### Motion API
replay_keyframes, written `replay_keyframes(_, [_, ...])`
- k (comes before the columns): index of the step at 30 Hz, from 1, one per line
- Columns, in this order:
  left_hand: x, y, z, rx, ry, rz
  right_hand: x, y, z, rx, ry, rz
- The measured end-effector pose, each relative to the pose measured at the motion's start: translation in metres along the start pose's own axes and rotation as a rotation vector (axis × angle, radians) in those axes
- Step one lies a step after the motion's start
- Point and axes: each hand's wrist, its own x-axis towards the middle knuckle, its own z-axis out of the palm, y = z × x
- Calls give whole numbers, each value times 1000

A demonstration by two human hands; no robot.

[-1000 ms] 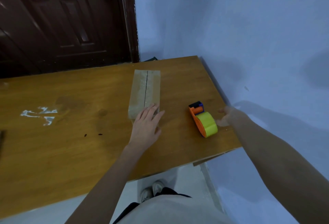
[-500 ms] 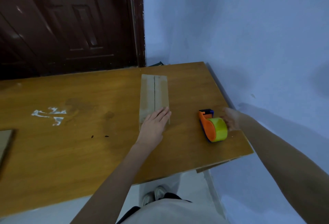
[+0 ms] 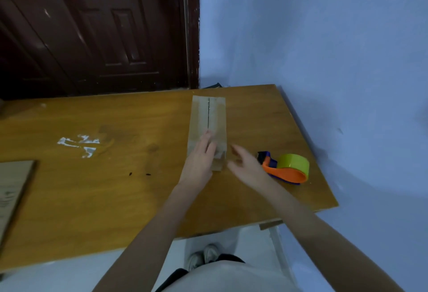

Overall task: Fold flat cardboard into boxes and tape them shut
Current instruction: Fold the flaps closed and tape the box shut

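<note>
A narrow folded cardboard box (image 3: 208, 118) lies on the wooden table (image 3: 115, 199), its top seam running away from me with tape over it. My left hand (image 3: 200, 159) rests flat on the box's near end, fingers pointing along the seam. My right hand (image 3: 247, 166) hovers just right of the box's near corner, fingers apart and empty, blurred by motion. An orange and purple tape dispenser (image 3: 286, 169) with a yellow-green roll lies on the table to the right of that hand, apart from it.
A flat cardboard sheet (image 3: 12, 189) lies at the table's left edge. White paint marks (image 3: 80, 144) stain the tabletop. A blue wall (image 3: 324, 48) runs along the table's right side, and a dark door (image 3: 104, 29) stands behind.
My right hand has let go of the tape dispenser and moved left toward the box's near end. The left hand has slid a little farther up the box. The camera has shifted.
</note>
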Motion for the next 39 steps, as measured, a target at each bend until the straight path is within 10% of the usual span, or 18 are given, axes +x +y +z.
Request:
replay_keyframes(3, [0,-18,4,27,120,-183,-4,-3,23,144,-1,-15])
replay_keyframes(11, [-30,-31,-13,-836,10,-464,-12,7,28,369,47,-18])
replay_keyframes(39, [-68,-46,-10,-783,54,-626,-10,32,11,296,23,-89])
